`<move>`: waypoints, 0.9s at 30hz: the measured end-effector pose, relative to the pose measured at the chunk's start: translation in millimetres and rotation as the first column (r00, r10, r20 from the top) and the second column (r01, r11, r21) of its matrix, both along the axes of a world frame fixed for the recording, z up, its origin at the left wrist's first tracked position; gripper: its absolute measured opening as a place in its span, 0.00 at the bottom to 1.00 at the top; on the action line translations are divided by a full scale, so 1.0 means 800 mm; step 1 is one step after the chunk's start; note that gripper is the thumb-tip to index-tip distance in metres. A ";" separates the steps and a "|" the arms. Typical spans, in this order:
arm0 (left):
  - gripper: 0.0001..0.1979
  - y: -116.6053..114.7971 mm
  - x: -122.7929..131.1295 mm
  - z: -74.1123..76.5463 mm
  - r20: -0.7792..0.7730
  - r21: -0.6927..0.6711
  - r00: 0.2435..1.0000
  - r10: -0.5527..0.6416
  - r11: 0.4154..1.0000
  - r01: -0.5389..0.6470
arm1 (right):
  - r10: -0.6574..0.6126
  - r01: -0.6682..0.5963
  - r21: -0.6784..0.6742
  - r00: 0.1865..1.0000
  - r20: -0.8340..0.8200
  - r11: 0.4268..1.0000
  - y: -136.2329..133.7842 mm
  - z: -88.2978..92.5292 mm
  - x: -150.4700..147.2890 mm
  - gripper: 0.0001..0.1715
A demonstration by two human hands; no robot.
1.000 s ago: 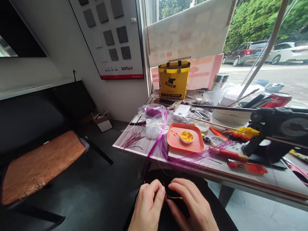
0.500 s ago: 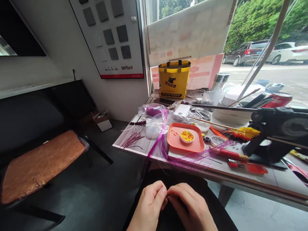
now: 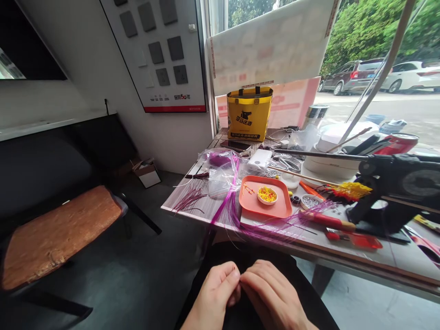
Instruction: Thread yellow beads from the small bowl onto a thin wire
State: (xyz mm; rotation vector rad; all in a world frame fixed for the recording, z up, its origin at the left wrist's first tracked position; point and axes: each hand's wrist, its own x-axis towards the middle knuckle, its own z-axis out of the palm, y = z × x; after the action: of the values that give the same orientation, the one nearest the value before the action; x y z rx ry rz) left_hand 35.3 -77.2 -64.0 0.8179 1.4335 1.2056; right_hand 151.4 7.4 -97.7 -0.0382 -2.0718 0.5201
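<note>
Above my dark-clothed lap, my left hand [image 3: 220, 288] is closed, its thumb pressed on the index finger. My right hand [image 3: 271, 291] is beside it, fingers bent together and fingertips meeting the left thumb. Something tiny and dark shows at the left fingertips, too small to name. Beyond the hands, on the table, an orange tray [image 3: 283, 197] holds a small white bowl [image 3: 267, 201] of yellow and red pieces. Long purple strands [image 3: 228, 206] run from a clear plastic bag [image 3: 216, 181] over the table's front edge.
On the right of the table [image 3: 192, 204] stands a black clamp-like device [image 3: 395, 183], near a red-handled tool [image 3: 326, 220] and scissors [image 3: 426, 245]. A yellow bag [image 3: 249, 114] stands at the back. A brown-seated chair [image 3: 62, 233] is at the left.
Both hands have shifted very slightly, and the right fingers lie a little closer together over the left thumb tip. The table items look unchanged.
</note>
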 end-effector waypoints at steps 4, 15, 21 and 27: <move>0.22 0.002 0.000 0.003 0.107 -0.011 0.994 0.008 1.000 -0.007 | 0.039 -0.043 0.073 0.998 0.052 0.996 0.007 0.006 0.001 0.10; 0.18 -0.003 0.004 -0.010 -0.477 0.056 0.869 0.134 0.991 -0.121 | 0.065 0.002 -0.359 0.982 0.175 0.933 -0.002 -0.003 -0.002 0.06; 0.16 -0.005 0.006 -0.019 -0.783 0.206 0.597 0.175 0.978 -0.016 | 0.374 -0.077 -0.850 0.916 0.147 0.521 -0.006 -0.001 -0.001 0.16; 0.18 -0.004 0.004 -0.013 -0.605 0.068 0.789 0.108 0.994 -0.085 | 0.282 -0.023 -0.754 0.935 0.216 0.656 -0.012 -0.012 0.000 0.09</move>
State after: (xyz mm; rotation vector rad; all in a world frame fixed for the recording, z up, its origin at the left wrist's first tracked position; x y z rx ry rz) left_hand 38.5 -80.5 -74.3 1.2490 1.9983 1.0890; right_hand 151.7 -2.3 -107.1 -0.4609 -2.0270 1.5470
